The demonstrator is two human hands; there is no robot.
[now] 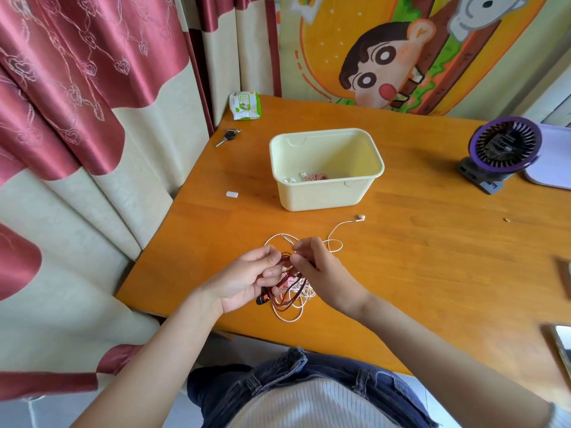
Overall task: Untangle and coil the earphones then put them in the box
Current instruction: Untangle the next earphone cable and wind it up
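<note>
Cream box; red, white earphones; orange table

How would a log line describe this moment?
step: untangling | left hand grips red cable | right hand pinches tangle | box holds earphones

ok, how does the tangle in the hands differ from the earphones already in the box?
The tangle is outside the box, held by the left hand and right hand; the boxed earphones lie untouched on its floor. The tangle is loose crossing loops of red and white cord; the boxed earphones look compactly bundled, partly hidden by the wall. Both are corded.
</note>
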